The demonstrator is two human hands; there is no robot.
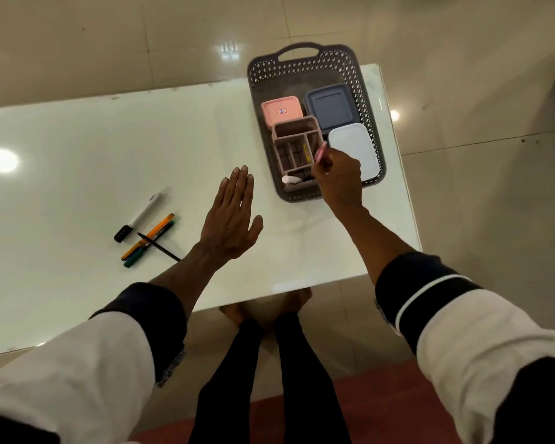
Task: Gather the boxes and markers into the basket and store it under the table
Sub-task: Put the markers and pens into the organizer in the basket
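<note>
The right hand [337, 179] is gripping a pink marker [320, 152] over the divided organizer [297, 149], which is sitting in the grey basket [314, 68] at two o'clock on the white table [77, 149]. Pink [282, 109], dark blue [329, 105] and white [354, 147] boxes are lying beside it inside. The left hand [231, 219] is hovering flat, fingers straight, holding nothing. At nine o'clock from it, a white marker [140, 216], an orange marker [148, 236], a green marker [149, 245] and a black pen [159, 247] are lying together on the table.

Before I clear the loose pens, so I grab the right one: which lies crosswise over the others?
The thin black pen: it lies slantwise across the orange pen and green pen, which lie parallel.
</note>
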